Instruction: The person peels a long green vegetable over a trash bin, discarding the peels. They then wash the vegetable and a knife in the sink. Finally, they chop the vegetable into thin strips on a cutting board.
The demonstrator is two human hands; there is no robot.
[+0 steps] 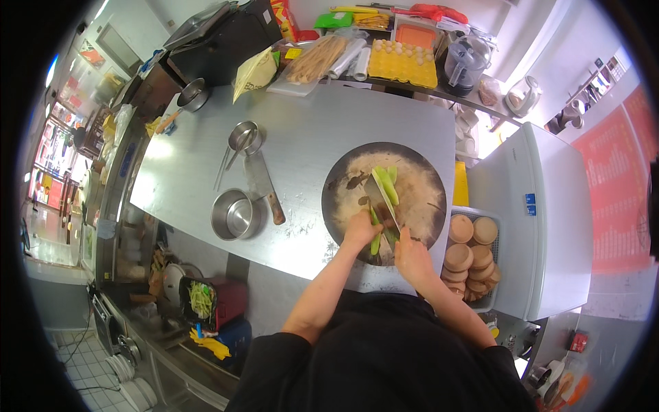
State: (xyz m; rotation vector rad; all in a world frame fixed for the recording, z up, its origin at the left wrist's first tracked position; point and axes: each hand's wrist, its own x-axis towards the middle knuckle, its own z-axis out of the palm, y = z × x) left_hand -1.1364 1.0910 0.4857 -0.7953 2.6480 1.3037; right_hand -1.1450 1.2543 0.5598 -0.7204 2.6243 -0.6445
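Observation:
A round wooden chopping board (423,190) lies on the steel table before me. My right hand (414,256) grips a cleaver (380,200), its blade standing on the board and slanting away to the left. My left hand (361,229) holds a long green vegetable piece (375,244) against the board, left of the blade. On the blade's right side, more light-green vegetable pieces (387,186) lie beyond my hands. The cleaver's handle is mostly hidden in my right hand.
A second cleaver (259,177) lies on the steel table (304,134), between two steel pots (246,135) (234,215) and the board. At right, a basket (495,247) of clay-coloured pots adjoins a white freezer (553,221). An egg tray (399,69) sits on the back shelf. A bin (229,304) holds green peelings.

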